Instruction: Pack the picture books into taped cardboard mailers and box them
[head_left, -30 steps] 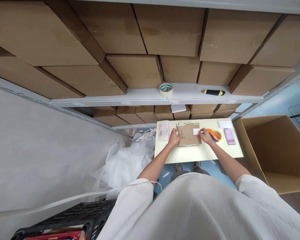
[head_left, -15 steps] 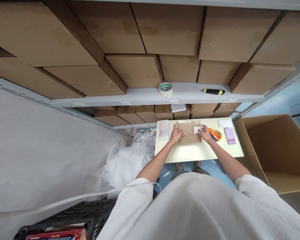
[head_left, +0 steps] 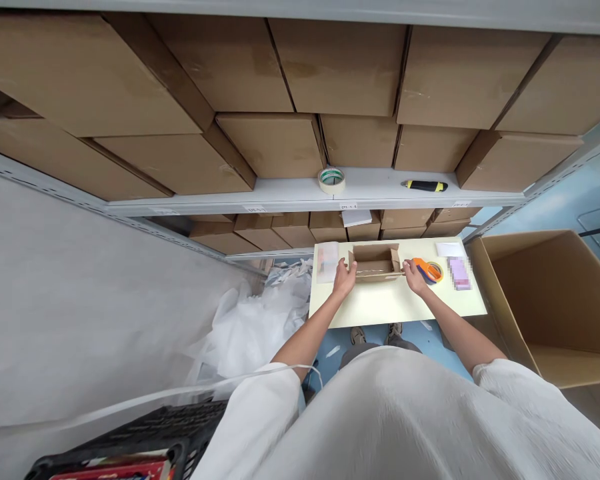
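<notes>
A small cardboard box stands on the pale yellow tabletop, its open top facing up and its inside bare. My left hand grips its left end, with the thumb near the upper edge. At the opposite end my right hand has its fingers closed on the box's right flap or edge. Just right of that hand lies an orange and blue tape dispenser. Left of my left hand is a clear plastic packet with pale, faintly coloured contents.
A white slip and a purple packet lie at the table's right. A tape roll and a yellow-black utility knife rest on the shelf. A large open carton stands right; white plastic wrap is heaped left.
The box has turned from showing its flat side with a white label to showing its open top. Both hands have shifted to its ends and still hold it.
</notes>
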`<state>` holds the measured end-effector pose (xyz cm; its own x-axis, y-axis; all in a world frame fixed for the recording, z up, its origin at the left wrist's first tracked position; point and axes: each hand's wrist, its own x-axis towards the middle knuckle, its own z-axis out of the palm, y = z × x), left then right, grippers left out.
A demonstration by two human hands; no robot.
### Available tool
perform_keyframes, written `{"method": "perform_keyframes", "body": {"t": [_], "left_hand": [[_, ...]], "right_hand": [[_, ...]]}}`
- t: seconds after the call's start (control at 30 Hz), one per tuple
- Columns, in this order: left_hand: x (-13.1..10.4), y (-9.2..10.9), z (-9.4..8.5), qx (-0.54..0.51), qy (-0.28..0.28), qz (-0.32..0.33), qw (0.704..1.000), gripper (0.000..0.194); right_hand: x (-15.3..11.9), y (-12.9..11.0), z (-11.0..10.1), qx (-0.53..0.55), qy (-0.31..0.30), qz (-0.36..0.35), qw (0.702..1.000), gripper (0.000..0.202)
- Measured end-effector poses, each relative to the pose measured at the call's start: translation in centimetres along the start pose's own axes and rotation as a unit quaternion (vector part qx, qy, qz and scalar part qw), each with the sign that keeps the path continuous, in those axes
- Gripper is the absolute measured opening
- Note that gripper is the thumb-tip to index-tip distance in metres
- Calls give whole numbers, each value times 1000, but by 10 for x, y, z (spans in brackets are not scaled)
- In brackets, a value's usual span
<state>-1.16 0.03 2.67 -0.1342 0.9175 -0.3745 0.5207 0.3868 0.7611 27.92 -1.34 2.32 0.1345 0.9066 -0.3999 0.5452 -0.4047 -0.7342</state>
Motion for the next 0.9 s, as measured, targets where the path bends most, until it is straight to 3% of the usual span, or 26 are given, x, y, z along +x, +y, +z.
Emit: {"method": "perform_keyframes", "body": {"t": [0.13,0.2,0.3,0.4,0.5,0.63,0.73,0.8,0.9], "left_hand": [[0,13,-13,81,59,162,982,46],[5,27,-18,111,19,236,965,42],[17,46,-19,139,-65,300,941,43],[31,53,-14,171,-116,296,933,53],[40,46,-8,193,-152,262,933,76],[42,28,-4,203,-184,218,937,120],[42,20,-3,214,-205,203,933,135],[44,18,-1,217,-208,200,933,137],[48,18,3,225,-203,196,933,135]], "right_hand": [[-1,-13,-9,-56,54,-67,995,58],[0,-29,-12,-103,60,-132,984,51],[6,-57,-7,-175,-6,-232,957,45],[13,-80,2,-242,-109,-291,919,46],[13,-89,7,-330,-159,-283,886,42],[7,-83,0,-419,-84,-239,872,33],[8,-75,-9,-436,-64,-188,878,35],[13,-69,-15,-432,-91,-167,882,50],[22,-62,-18,-419,-134,-153,885,92]]}}
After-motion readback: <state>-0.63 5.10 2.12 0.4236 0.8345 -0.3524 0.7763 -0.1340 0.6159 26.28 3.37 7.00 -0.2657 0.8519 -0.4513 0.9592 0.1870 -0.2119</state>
